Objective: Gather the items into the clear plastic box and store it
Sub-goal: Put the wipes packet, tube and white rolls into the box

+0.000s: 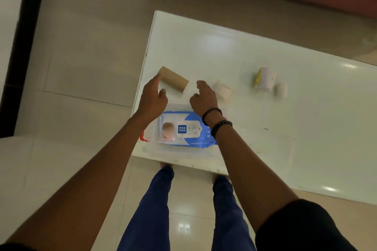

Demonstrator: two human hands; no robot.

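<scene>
The clear plastic box [155, 149] is sitting at the near left corner of the white tabletop [285, 108], its walls so transparent that its far edge is hard to make out under the two forearms crossing it. A blue wet-wipes pack [183, 130] is lying flat in it, partly covered by the right wrist, and a red clip [142, 136] is showing at the box's left end. Just beyond the box, the left hand [152, 100] is hovering with fingers spread, its fingertips just beside the near end of a brown cardboard roll [173, 80] lying on its side, gripping nothing. The right hand [204, 98], loosely curled and empty, is hanging beside a small white packet [223, 91], which it is partly hiding. Farther right, well apart, a white roll with a yellow piece [264, 78] is lying next to a smaller white roll [282, 89]; both are too blurred to identify. Two dark bracelets [216, 120] are circling the right wrist. Blue trouser legs [155, 210] are standing on the tiled floor [81, 47] below the tabletop edge.
</scene>
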